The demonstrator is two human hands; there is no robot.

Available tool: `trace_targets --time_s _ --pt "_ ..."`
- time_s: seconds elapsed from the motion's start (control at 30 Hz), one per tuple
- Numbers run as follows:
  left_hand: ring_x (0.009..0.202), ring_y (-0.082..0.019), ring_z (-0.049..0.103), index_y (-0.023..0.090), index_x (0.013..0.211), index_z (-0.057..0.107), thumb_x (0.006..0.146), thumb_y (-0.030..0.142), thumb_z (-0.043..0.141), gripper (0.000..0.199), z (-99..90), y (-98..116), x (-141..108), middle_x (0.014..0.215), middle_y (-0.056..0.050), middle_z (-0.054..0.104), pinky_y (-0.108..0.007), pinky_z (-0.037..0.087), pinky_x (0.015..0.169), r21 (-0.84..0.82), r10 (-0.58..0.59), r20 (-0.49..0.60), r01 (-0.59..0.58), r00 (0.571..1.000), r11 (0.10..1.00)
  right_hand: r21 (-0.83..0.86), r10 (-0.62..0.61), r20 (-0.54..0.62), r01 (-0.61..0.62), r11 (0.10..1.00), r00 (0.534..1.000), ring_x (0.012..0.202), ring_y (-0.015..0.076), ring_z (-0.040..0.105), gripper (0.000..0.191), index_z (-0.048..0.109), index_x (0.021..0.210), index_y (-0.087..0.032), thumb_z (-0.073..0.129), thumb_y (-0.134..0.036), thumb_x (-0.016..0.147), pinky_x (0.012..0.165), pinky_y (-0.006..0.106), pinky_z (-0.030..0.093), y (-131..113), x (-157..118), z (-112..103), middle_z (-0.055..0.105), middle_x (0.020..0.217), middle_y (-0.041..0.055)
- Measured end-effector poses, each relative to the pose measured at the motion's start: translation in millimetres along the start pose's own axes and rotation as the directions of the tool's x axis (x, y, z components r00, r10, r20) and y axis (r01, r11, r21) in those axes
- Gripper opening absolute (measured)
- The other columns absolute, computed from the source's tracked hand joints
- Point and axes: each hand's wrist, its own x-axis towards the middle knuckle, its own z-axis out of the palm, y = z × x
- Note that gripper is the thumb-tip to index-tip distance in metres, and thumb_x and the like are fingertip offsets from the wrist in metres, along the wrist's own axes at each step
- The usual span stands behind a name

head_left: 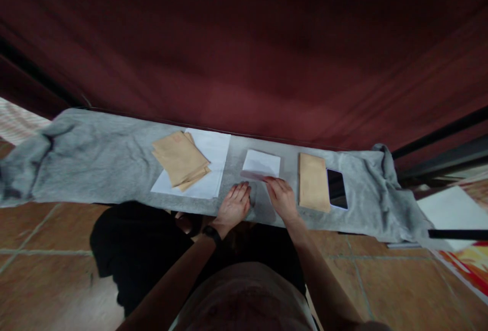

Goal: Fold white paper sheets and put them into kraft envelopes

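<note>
A white sheet of paper point(263, 160) lies in front of me with its near part folded up. My right hand point(281, 196) pinches the raised near edge at its right side. My left hand point(234, 203) rests on the grey cloth just short of the paper's near left corner, its fingers stretched out and holding nothing. To the left, several brown envelopes point(181, 158) lie in a loose pile on larger white sheets point(219, 160). A neat brown envelope stack point(313, 183) is right of my right hand.
A phone point(337, 188) with a dark screen lies beside the right envelopes. The grey cloth point(107, 158) covers a narrow bench, bunched at both ends. A dark red surface point(244, 66) rises behind it. White paper point(453, 214) sits low at the far right, above the tiled floor point(396, 280).
</note>
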Motion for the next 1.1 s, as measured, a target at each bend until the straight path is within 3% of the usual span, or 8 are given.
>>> trace_targets --time_s 0.3,0.47,0.6,0.73,0.8,0.9,1.0,1.1 --pt "0.123 -0.028 0.062 0.014 0.117 0.068 0.094 0.020 0.050 0.030 2.5 -1.4 -9.2 0.119 -0.014 0.071 -0.048 0.040 0.116 -0.020 0.041 -0.066 -0.043 0.997 0.999 0.083 -0.013 0.095 0.005 0.997 0.995 0.105 0.0222 0.069 0.031 0.069 0.122 -0.025 0.052 -0.019 0.097 0.097 0.039 0.055 24.1 -47.5 15.0 0.074 0.116 0.0066" --pt "0.133 -0.033 0.054 0.009 0.128 0.061 0.092 0.022 0.052 0.039 5.9 -0.2 -10.2 0.133 -0.020 0.063 -0.052 0.041 0.114 -0.019 -0.058 -0.109 0.056 0.992 0.998 0.177 -0.014 0.123 -0.008 0.984 0.992 0.117 0.0219 0.065 0.047 0.067 0.128 -0.027 0.053 -0.009 0.088 0.104 0.043 0.053 35.4 -58.3 13.3 0.070 0.127 0.0049" --pt "0.137 -0.037 0.049 0.005 0.140 0.050 0.092 0.028 0.054 0.053 7.8 2.7 -12.6 0.141 -0.024 0.057 -0.054 0.040 0.113 -0.049 -0.221 -0.122 0.217 0.968 0.975 0.239 -0.019 0.118 -0.010 0.971 0.993 0.120 0.0210 0.064 0.050 0.069 0.127 -0.031 0.049 -0.007 0.088 0.107 0.045 0.051 40.4 -65.2 12.9 0.069 0.131 0.0032" --pt "0.138 -0.035 0.048 0.010 0.154 0.033 0.092 0.026 0.053 0.067 6.3 -2.4 -11.9 0.150 -0.020 0.050 -0.051 0.040 0.113 -0.173 -0.307 -0.122 0.284 0.944 0.943 0.307 -0.026 0.127 -0.014 0.952 0.992 0.123 0.0217 0.063 0.052 0.068 0.129 -0.031 0.048 -0.007 0.087 0.109 0.046 0.050 44.9 -70.2 12.3 0.069 0.132 0.0034" --pt "0.140 -0.030 0.046 0.017 0.155 0.034 0.090 0.017 0.049 0.066 4.9 -9.7 -10.7 0.152 -0.014 0.049 -0.049 0.041 0.115 -0.273 -0.285 -0.122 0.244 0.951 0.931 0.346 -0.014 0.125 -0.030 0.938 0.992 0.123 0.0223 0.063 0.050 0.070 0.127 -0.031 0.049 -0.009 0.087 0.109 0.047 0.050 46.8 -71.9 12.2 0.070 0.130 0.0037" --pt "0.143 -0.024 0.043 0.026 0.142 0.054 0.086 0.005 0.046 0.060 2.2 -22.1 -9.9 0.151 -0.005 0.053 -0.048 0.041 0.117 -0.373 -0.166 -0.098 0.118 0.981 0.920 0.418 0.016 0.130 -0.069 0.906 0.991 0.121 0.0231 0.064 0.044 0.072 0.122 -0.030 0.051 -0.013 0.087 0.107 0.046 0.051 48.6 -74.2 12.9 0.071 0.127 0.0039" --pt "0.141 -0.023 0.045 0.028 0.132 0.063 0.082 0.001 0.049 0.058 -1.3 -29.5 -10.4 0.147 -0.004 0.058 -0.050 0.040 0.118 -0.378 0.000 -0.024 -0.009 1.000 0.926 0.450 0.063 0.141 -0.121 0.885 0.988 0.123 0.0238 0.063 0.045 0.070 0.124 -0.028 0.052 -0.015 0.085 0.107 0.046 0.051 49.3 -75.6 15.8 0.070 0.129 0.0046" --pt "0.137 -0.023 0.051 0.027 0.132 0.064 0.082 -0.001 0.052 0.058 -4.0 -32.2 -9.0 0.143 -0.005 0.061 -0.050 0.042 0.116 -0.388 0.054 0.012 -0.045 0.998 0.921 0.426 0.127 0.117 -0.166 0.890 0.985 0.126 0.0241 0.061 0.052 0.065 0.132 -0.026 0.051 -0.015 0.082 0.109 0.046 0.050 50.3 -72.6 21.9 0.066 0.135 0.0060"
